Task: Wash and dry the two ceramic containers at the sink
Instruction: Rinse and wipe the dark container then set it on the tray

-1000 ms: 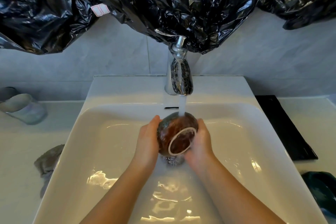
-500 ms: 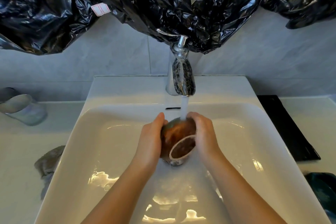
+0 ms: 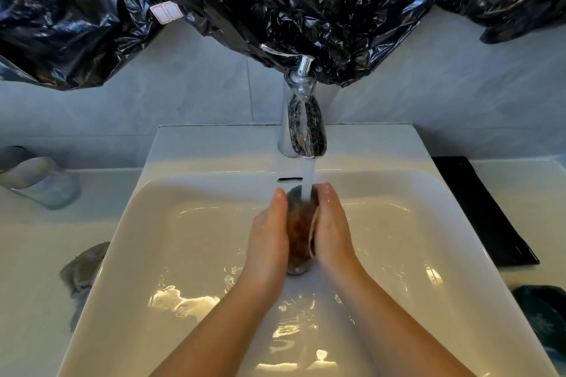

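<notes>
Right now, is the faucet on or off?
On. A white stream of water falls from the faucet spout onto the brown ceramic container pressed between the left hand and right hand.

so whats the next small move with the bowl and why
Probably keep turning the bowl under the stream: both hands, left and right, clasp it on edge, so water only strikes its top.
</notes>
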`<state>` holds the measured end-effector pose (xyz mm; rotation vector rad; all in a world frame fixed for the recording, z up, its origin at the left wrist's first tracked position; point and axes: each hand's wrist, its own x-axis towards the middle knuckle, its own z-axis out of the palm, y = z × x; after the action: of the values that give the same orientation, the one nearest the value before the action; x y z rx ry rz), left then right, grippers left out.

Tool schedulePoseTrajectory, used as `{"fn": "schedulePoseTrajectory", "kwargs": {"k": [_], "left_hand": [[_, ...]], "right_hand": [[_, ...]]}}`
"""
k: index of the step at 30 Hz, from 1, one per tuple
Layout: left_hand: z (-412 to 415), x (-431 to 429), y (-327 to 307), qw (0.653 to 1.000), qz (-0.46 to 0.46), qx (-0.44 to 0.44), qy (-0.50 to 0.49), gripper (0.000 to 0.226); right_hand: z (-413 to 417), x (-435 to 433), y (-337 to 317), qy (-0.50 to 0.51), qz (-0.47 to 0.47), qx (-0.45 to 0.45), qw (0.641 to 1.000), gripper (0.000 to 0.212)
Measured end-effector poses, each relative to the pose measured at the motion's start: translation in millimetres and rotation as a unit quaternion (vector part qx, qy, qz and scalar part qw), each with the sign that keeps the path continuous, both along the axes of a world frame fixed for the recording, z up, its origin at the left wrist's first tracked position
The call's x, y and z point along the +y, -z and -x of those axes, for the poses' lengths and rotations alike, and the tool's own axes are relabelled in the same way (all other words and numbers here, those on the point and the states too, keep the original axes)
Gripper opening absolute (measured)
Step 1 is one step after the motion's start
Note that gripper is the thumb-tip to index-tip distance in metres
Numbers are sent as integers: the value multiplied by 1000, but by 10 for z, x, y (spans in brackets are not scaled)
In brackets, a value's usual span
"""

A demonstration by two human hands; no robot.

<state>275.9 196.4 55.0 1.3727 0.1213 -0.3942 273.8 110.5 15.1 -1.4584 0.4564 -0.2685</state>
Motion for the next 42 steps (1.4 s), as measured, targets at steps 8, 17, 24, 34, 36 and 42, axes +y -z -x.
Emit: {"fn": "schedulePoseTrajectory", "kwargs": {"k": [8, 17, 24, 34, 36, 42], "left_hand": [[-241, 183, 22, 945, 220, 237, -52, 64], [-208, 107, 61, 947, 240, 214, -11, 62], [-115, 131, 151, 971, 12, -105, 213, 44], [-234, 291, 144, 649, -447, -530, 312, 41], [-143, 228, 117, 716, -401, -486, 299, 28], [-293, 340, 130, 529, -507, -597, 328, 32]], "right_hand": [[127, -131, -167, -163, 68, -7, 984, 51], [164, -303, -266, -169, -24, -4, 985, 34], [149, -224, -251, -142, -297, 107, 938, 55], [152, -266, -170, -111, -434, 64, 892, 52], [146, -239, -130, -111, -433, 67, 892, 50], [145, -331, -137, -107, -420, 48, 900, 56]]}}
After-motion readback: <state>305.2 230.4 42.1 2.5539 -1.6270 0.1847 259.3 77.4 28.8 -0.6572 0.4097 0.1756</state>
